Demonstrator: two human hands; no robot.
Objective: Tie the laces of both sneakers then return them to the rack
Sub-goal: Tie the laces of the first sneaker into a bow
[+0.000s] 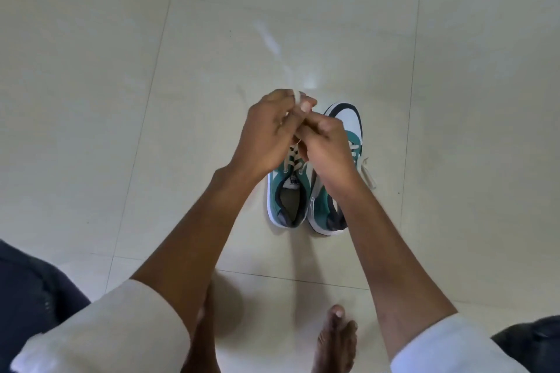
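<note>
Two teal and white sneakers stand side by side on the floor, toes pointing away from me. The left sneaker point(288, 197) has its toe hidden under my hands. The right sneaker point(342, 127) shows its white toe, and a loose white lace end point(368, 172) trails off its right side. My left hand point(266, 133) and my right hand point(325, 142) meet above the left sneaker, each pinching its white lace point(298, 98). A bit of that lace shows over my left fingers. The knot itself is hidden.
Pale glossy floor tiles point(151, 70) spread all around the shoes. My bare feet point(336, 339) stand close in front of the sneakers. Dark trouser knees point(30, 291) show at the lower corners. No rack is in view.
</note>
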